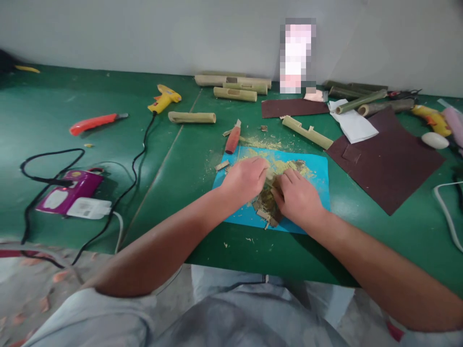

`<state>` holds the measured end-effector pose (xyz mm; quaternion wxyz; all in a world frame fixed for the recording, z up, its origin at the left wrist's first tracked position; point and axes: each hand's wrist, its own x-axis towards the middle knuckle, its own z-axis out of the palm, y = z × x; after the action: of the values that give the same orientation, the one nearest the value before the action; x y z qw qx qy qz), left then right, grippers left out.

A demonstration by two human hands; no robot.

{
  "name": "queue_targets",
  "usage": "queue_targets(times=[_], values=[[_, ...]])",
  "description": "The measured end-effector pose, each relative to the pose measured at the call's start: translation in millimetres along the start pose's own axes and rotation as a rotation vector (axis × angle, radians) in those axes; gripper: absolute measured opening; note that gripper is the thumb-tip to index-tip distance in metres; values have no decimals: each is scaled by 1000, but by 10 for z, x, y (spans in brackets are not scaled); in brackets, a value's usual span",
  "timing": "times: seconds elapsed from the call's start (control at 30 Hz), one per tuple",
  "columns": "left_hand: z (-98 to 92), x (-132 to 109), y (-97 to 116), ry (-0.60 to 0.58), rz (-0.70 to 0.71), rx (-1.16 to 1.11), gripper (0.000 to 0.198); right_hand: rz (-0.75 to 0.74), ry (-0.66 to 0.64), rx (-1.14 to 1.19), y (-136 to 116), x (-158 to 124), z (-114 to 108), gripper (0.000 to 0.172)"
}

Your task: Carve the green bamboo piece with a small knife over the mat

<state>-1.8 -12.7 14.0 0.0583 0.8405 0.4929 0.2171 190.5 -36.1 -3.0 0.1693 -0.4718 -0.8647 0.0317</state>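
The left hand (248,177) and right hand (299,196) were curled close together; I couldn't tell what they gripped. Under them, wood bits (266,205) lay on a blue sheet (323,183). Near its far left corner was a red-handled tool (233,140).

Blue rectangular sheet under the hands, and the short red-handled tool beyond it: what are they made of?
Blue rectangular sheet: likely paper or card, matte; it lies thin, flat and evenly coloured. Short red-handled tool: handle possibly stained wood, dull red and rounded, though plastic remains possible; its pale grey tip likely metal.
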Motion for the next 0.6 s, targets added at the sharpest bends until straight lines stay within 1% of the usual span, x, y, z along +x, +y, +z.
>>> queue_targets(times=[0.13,0.3,0.5,0.6], values=[[1,-4,2,5,-2,8,20,66,17,77,33,6,8,19],[27,5,-15,25,5,-4,19,-26,-6,-19,0,9,13,19],[36,39,-9,19,-11,-10,19,56,33,81,35,6,38,19],[38,53,-2,17,-10,-15,20,8,35,26,11,7,32,19]])
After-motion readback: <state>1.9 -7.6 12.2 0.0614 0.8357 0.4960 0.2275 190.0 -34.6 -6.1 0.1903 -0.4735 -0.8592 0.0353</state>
